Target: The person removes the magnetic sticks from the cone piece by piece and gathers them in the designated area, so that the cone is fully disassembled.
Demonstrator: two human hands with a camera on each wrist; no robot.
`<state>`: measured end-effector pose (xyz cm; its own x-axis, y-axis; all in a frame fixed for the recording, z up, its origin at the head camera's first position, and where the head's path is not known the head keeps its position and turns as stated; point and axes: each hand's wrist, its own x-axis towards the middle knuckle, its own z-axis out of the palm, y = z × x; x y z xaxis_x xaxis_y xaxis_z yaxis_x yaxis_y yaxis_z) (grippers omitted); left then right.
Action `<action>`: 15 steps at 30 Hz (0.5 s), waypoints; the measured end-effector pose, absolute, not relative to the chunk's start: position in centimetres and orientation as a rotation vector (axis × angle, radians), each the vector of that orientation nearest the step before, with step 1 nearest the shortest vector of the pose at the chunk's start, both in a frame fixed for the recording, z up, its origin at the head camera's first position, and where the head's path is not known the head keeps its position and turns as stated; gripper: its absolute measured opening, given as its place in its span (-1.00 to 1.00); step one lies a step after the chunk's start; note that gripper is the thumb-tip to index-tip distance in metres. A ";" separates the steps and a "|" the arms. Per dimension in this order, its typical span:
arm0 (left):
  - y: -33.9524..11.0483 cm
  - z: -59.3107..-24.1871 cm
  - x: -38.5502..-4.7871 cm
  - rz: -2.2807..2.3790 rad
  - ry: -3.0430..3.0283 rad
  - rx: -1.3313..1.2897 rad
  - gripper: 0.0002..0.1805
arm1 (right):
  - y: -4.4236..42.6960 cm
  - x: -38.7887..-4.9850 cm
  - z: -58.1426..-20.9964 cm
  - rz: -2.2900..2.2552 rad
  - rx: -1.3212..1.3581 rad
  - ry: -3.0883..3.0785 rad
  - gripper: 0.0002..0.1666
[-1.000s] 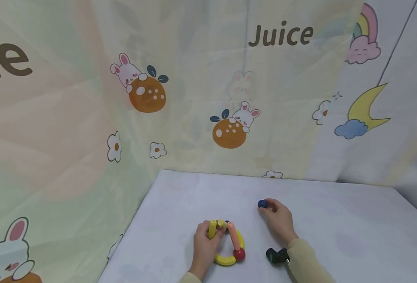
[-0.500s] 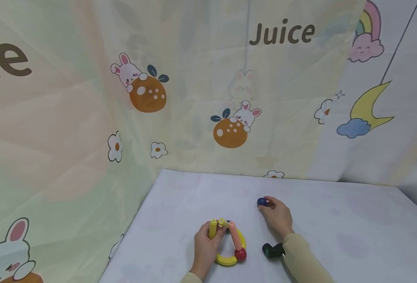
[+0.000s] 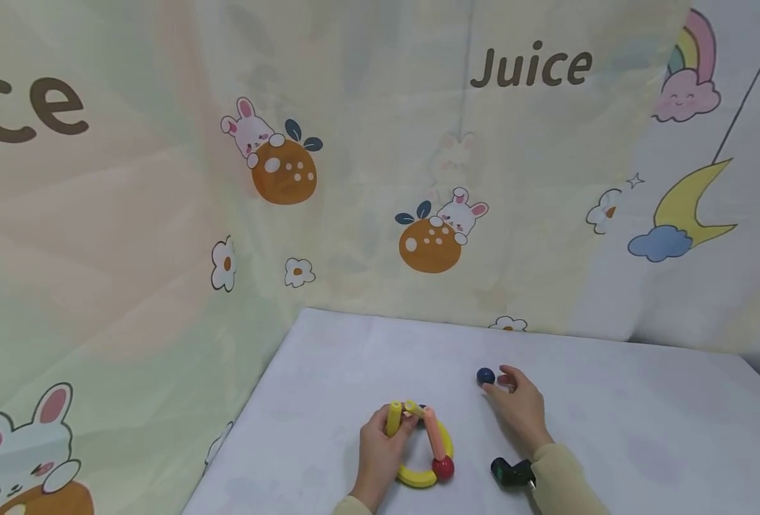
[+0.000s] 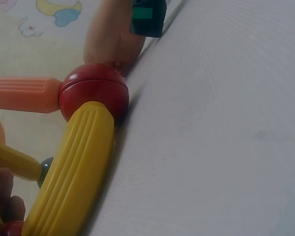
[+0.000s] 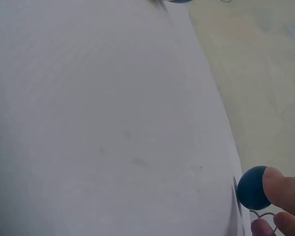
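Note:
My left hand (image 3: 378,450) grips a yellow stick (image 3: 393,419) on the left side of a toy frame of sticks and balls. Curved yellow pieces (image 3: 416,478) form a ring on the table, joined at a red ball (image 3: 443,468). From that ball a peach stick (image 3: 435,433) slants up towards a second, short yellow stick (image 3: 412,408). Farther back and to the right, a dark blue ball (image 3: 486,376) rests on the table. My right hand (image 3: 520,409) is beside it, fingers spread away from it; in the right wrist view the thumb (image 5: 281,189) overlaps the blue ball (image 5: 253,188).
A black wrist camera (image 3: 512,473) sits by the right sleeve (image 3: 563,476). The white table (image 3: 650,415) ends at a printed cloth backdrop (image 3: 354,214) behind and to the left.
My right hand's fingers have parted from the blue ball, which they pinched before. The left hand keeps its grip on the frame. The head view has shifted slightly.

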<state>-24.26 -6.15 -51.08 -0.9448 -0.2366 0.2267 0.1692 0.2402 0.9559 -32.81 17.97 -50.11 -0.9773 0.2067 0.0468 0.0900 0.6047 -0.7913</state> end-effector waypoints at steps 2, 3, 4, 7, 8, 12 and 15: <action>-6.1 -51.0 -24.2 -1.752 -2.201 0.045 -0.75 | 18.3 -32.2 -50.1 1.339 -0.254 -2.674 -0.26; -6.1 -51.0 -24.2 -1.747 -2.203 0.042 -0.76 | 18.4 -32.0 -50.1 1.346 -0.248 -2.663 -0.27; -6.1 -51.0 -24.2 -1.742 -2.200 0.031 -0.76 | 18.5 -31.8 -50.1 1.345 -0.240 -2.654 -0.29; -6.2 -51.0 -24.2 -1.734 -2.195 0.019 -0.76 | 18.6 -31.6 -50.1 1.340 -0.216 -2.652 -0.34; -6.3 -51.0 -24.2 -1.736 -2.197 0.022 -0.76 | 18.6 -31.5 -50.1 1.340 -0.210 -2.652 -0.35; -6.1 -50.9 -24.0 -1.750 -2.198 0.030 -0.77 | 18.6 -31.4 -50.3 1.329 -0.207 -2.657 -0.40; -6.1 -51.0 -24.0 -1.756 -2.185 0.031 -0.77 | 18.5 -31.5 -50.2 1.323 -0.209 -2.654 -0.43</action>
